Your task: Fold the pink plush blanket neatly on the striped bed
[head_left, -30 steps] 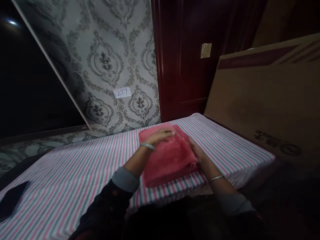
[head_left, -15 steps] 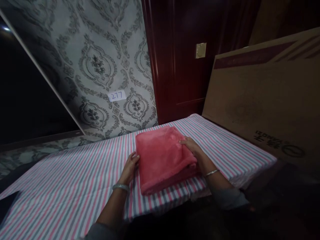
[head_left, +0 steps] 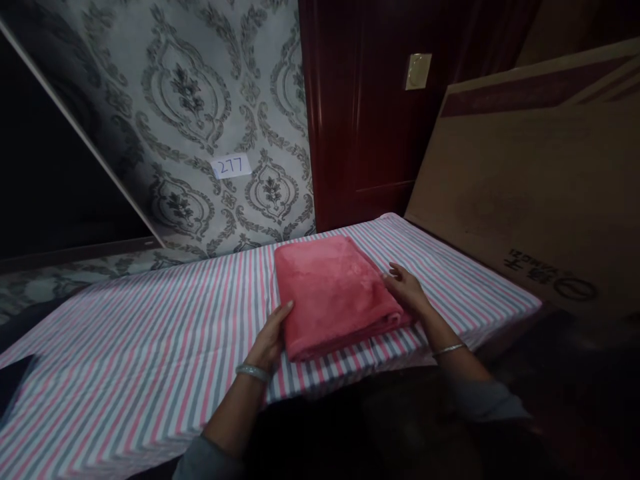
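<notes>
A folded coral-pink plush blanket (head_left: pixel 330 293) lies flat, its thick layered edge toward me. My left hand (head_left: pixel 270 337), with a pale bangle at the wrist, grips the blanket's left side near the front corner. Its thumb rests on top, while the other fingers are mostly hidden along and under the edge. At the right side is my right hand (head_left: pixel 407 290), wearing a thin silver bangle. Its fingers are apart and partly raised, and the thumb side is against the blanket's right edge.
Striped cloth (head_left: pixel 165 333) covers the surface beneath the blanket. A big cardboard box (head_left: pixel 525 173) leans at the right, by a dark red panel (head_left: pixel 360 133). A dark screen (head_left: pixel 60 160) stands at left. Patterned wallpaper behind carries a paper label (head_left: pixel 233 165) reading 277.
My right hand has slid off the blanket's top to its right edge, its fingers lifting. My left thumb has come onto the top. The camera view has shifted slightly.
</notes>
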Demonstrator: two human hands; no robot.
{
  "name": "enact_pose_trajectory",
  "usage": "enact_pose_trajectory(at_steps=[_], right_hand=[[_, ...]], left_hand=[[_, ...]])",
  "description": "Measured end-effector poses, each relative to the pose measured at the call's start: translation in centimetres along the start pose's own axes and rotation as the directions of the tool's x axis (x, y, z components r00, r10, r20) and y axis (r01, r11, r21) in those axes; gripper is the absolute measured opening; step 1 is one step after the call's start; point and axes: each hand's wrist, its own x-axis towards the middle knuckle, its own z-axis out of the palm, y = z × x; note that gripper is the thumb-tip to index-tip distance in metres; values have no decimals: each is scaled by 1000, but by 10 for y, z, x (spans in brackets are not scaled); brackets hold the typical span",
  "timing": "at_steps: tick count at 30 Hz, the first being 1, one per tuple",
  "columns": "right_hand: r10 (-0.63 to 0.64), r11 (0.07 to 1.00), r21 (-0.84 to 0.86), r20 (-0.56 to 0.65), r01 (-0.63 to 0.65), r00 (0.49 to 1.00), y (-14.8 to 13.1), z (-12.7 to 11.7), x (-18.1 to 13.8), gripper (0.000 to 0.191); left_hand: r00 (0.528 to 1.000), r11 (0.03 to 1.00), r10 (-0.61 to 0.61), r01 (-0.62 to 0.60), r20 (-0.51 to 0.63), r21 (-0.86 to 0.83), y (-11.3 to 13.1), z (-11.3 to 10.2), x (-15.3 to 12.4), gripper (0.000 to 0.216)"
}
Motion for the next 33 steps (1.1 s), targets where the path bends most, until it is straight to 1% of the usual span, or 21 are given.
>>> enact_pose_trajectory(at_steps=[3, 5, 6, 7, 9, 11, 12, 13, 14, 15, 16, 17, 18, 19, 21, 22, 23, 25, 27, 30, 33], right_hand=[[102, 994, -36, 0, -102, 995, -2, -2, -5, 71], [149, 988, 20, 82, -151, 985, -12, 4, -9, 64], [163, 983, 69, 131, -173, 978, -19, 8, -13, 60], [168, 973, 129, 176, -192, 970, -26, 14, -18, 58], [152, 941, 262, 234, -213, 960, -39, 29, -37, 64], [101, 913, 356, 280, -201, 955, -41, 46, -68, 79], [60, 909, 371, 340, -192, 939, -38, 55, -86, 86], [23, 915, 357, 419, -189, 908, -31, 63, -106, 91], [12, 931, 304, 530, -203, 848, -22, 70, -124, 93], [33, 951, 211, 653, -224, 757, -13, 75, -139, 92], [61, 965, 126, 742, -228, 667, -4, 78, -149, 87], [95, 975, 51, 789, -218, 607, 2, 80, -153, 78], [119, 981, -1, 794, -195, 596, 6, 81, -149, 69], [121, 987, -22, 759, -161, 640, 6, 80, -140, 62], [39, 999, -10, 584, -41, 811, -4, 78, -106, 54], [-30, 999, -12, 468, 40, 883, -12, 77, -85, 52], [-91, 993, -31, 375, 110, 923, -20, 78, -64, 51], [-127, 980, -117, 238, 158, 963, -34, 84, -27, 56], [-86, 971, -203, 196, 127, 977, -42, 97, -3, 62], [11, 946, -315, 264, 75, 964, -44, 120, 12, 57], [80, 918, -392, 322, 56, 943, -44, 140, 15, 36]], left_hand=[[999, 1000, 27, -28, -32, -10, -10, 10, -2, 54], [997, 998, 54, -53, -50, 19, -7, 17, -1, 54], [997, 997, 62, -60, -53, 42, -1, 18, 0, 53], [997, 996, 63, -59, -51, 73, 11, 18, 1, 51], [997, 988, 67, -61, -41, 141, 47, 10, -1, 44], [993, 979, 102, -90, -57, 181, 92, -12, -8, 33], [989, 983, 118, -102, -93, 155, 114, -27, -14, 26], [981, 984, 133, -114, -139, 137, 132, -46, -22, 18], [972, 984, 145, -123, -183, 126, 145, -65, -31, 12], [950, 978, 199, -178, -242, 106, 153, -85, -40, 10], [932, 976, 216, -202, -293, 76, 155, -103, -50, 7], [919, 980, 199, -191, -340, 55, 152, -118, -58, 7], [910, 985, 169, -165, -379, 42, 145, -131, -65, 10], [903, 990, 137, -136, -407, 31, 136, -139, -69, 12], [893, 994, 107, -103, -437, 33, 115, -143, -74, 16], [891, 991, 130, -123, -436, 46, 104, -140, -74, 19], [885, 984, 177, -168, -429, 61, 94, -135, -74, 24], [863, 952, 302, -294, -405, 84, 75, -120, -74, 41], [833, 914, 395, -400, -388, 70, 57, -106, -75, 62], [804, 883, 450, -466, -389, 58, 35, -94, -75, 86], [775, 851, 517, -510, -364, 123, 27, -96, -69, 92]])
